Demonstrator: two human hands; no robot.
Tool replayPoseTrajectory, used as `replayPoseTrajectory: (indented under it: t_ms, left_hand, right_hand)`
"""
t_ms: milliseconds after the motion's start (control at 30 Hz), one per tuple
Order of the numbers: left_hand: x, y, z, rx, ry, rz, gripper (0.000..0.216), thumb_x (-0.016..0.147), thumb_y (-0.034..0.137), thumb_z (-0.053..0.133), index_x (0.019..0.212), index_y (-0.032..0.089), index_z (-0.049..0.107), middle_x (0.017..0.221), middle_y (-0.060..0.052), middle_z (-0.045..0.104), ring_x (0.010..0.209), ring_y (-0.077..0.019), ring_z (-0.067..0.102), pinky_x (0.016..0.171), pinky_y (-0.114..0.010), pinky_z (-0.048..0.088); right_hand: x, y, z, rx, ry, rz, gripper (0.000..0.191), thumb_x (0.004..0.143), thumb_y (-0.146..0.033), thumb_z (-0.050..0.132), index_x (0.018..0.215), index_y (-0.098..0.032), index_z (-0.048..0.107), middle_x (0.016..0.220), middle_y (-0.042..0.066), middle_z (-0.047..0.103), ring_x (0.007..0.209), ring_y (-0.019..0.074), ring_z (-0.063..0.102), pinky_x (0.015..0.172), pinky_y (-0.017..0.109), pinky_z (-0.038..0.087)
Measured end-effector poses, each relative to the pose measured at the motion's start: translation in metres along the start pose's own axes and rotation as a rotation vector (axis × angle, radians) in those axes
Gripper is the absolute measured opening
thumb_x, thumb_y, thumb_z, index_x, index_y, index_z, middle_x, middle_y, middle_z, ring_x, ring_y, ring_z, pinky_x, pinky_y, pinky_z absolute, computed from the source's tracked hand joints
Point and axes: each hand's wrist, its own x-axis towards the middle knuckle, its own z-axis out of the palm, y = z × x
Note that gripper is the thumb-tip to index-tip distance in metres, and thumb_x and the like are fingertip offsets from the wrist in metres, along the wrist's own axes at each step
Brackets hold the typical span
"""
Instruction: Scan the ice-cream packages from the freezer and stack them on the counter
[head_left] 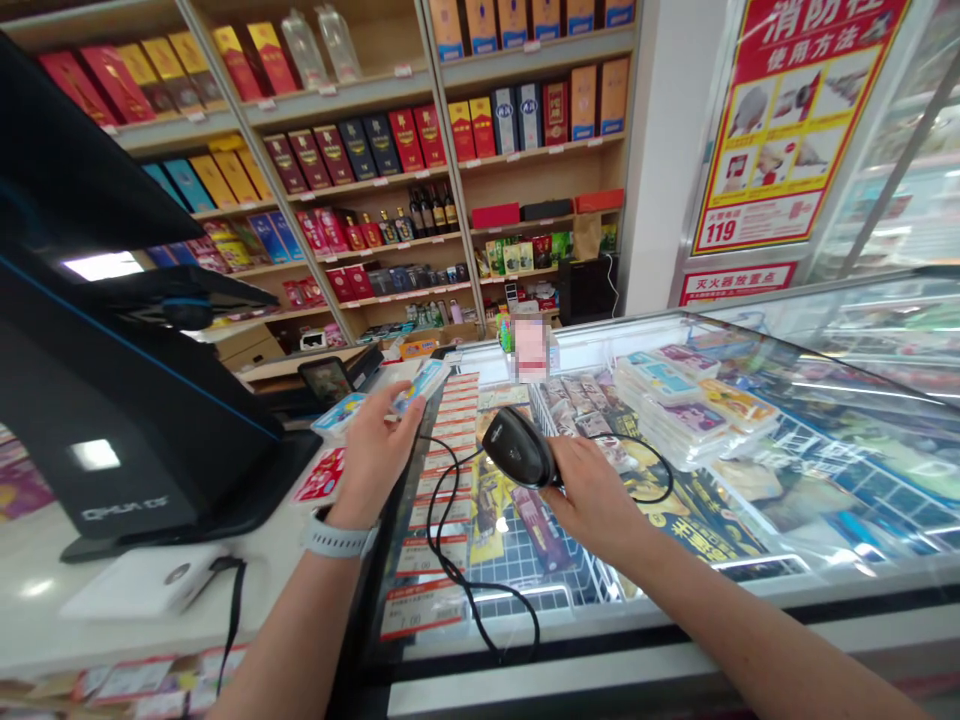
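Observation:
In my right hand (589, 490) is a black barcode scanner (519, 447), gripped by its handle above the freezer's glass top, its head turned to the left. A black cable (454, 560) loops from it across the glass. My left hand (379, 450), with a grey watch band on the wrist, holds a clear plastic box (427, 382) with a blue and white label between thumb and fingers. Just behind that hand lies another blue box (339, 413) on the counter. A red package (322, 474) sits beside my left wrist.
A black checkout terminal (135, 400) stands at the left, near a white device (146, 582). Stacked plastic boxes (675, 405) rest on the freezer (750, 560) at the right. Price tags (427, 553) line its left edge. Shelves of boxed goods (360, 150) fill the back.

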Motion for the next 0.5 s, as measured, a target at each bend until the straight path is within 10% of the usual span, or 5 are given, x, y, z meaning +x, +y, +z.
replayPoseTrajectory:
  t_ms: [167,500]
  left_hand:
    - [-0.037,-0.017,-0.049,0.561,0.303,0.038,0.049,0.089,0.052,0.051,0.124,0.019,0.061,0.118,-0.013,0.062,0.111,-0.0297,0.057,0.097,-0.044,0.043]
    - [-0.073,-0.043,-0.061,0.979,0.160,-0.116,0.056,0.094,0.055,0.035,0.120,0.012,0.061,0.112,-0.019,0.063,0.105,-0.0365,0.056,0.101,-0.059,0.030]
  right_hand:
    - [-0.001,-0.002,-0.002,0.014,0.009,-0.023,0.020,0.083,-0.010,0.051,0.102,-0.015,0.053,0.096,0.009,0.062,0.091,0.0260,0.054,0.085,0.041,0.040]
    - [-0.001,0.001,0.003,-0.021,-0.004,-0.027,0.020,0.083,-0.011,0.053,0.102,-0.014,0.054,0.098,0.010,0.064,0.093,0.0264,0.056,0.086,0.040,0.041]
